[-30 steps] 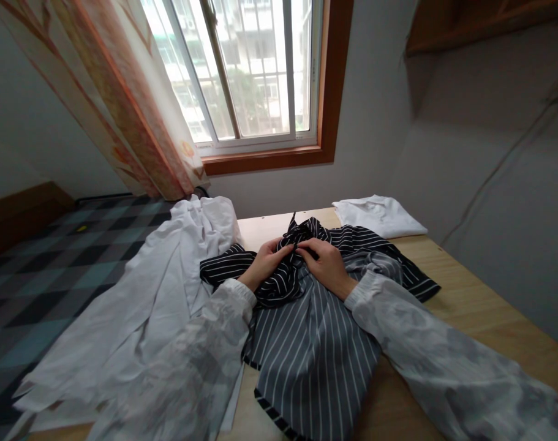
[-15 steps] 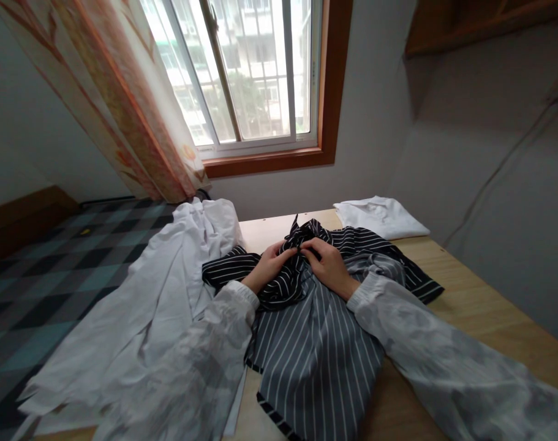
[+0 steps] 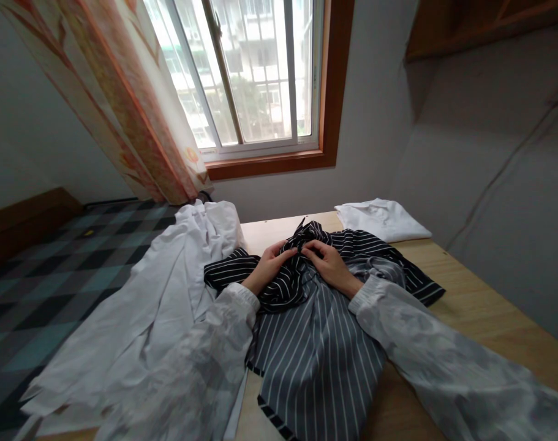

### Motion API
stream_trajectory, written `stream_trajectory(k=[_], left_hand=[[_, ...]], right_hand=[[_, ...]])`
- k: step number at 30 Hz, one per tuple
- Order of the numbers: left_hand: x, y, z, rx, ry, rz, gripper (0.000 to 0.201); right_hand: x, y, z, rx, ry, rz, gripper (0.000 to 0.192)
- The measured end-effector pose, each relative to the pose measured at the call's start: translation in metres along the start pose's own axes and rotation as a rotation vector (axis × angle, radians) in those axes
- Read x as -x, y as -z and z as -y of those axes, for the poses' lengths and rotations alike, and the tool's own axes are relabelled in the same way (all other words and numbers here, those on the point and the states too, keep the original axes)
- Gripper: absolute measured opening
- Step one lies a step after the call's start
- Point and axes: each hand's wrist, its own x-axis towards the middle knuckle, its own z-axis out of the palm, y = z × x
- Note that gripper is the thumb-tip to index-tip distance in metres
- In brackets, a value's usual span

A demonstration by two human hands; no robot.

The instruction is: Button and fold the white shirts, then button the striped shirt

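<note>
Your left hand (image 3: 268,267) and your right hand (image 3: 330,264) are both on the black-and-white striped shirt (image 3: 315,331), which lies crumpled on the wooden table (image 3: 471,306) right in front of you. The two hands meet at the bunched-up far end of the shirt, fingertips almost touching each other. Your left hand has its fingers curled together, pinching a fold of the dark striped cloth. Your right hand does the same from the other side, fingers drawn in and nipping the same bunch of fabric, palm resting down on the shirt. The lighter grey striped panel spreads toward you between your two pale sleeves. Just to the left, touching the striped shirt, a big white garment (image 3: 145,318) sprawls across the table edge. At the far right corner of the table, apart from the shirt, sits a folded white cloth (image 3: 382,219). Beyond it all, the window (image 3: 255,73) and a patterned curtain (image 3: 141,104) stand behind.
</note>
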Motion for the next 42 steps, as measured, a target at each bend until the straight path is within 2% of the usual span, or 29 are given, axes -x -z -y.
stream_trajectory(k=[6, 18, 30, 37, 42], left_hand=[[0.001, 0.001, 0.001, -0.062, -0.012, -0.053, 0.043], [0.003, 0.003, 0.003, -0.259, -0.070, -0.074, 0.038], [0.004, -0.004, -0.003, -0.218, -0.083, -0.103, 0.045], [0.003, -0.004, -0.003, -0.108, -0.025, -0.042, 0.054], [0.003, -0.005, -0.003, -0.179, -0.075, -0.057, 0.052]], right_hand=[[0.001, -0.001, 0.003, 0.044, 0.062, -0.025, 0.018], [0.001, -0.002, 0.002, 0.079, 0.067, -0.057, 0.017], [0.003, -0.002, 0.008, 0.066, 0.077, -0.043, 0.014], [0.003, -0.004, 0.012, 0.040, 0.071, -0.038, 0.019], [0.003, -0.005, 0.013, 0.084, 0.073, -0.070, 0.016]])
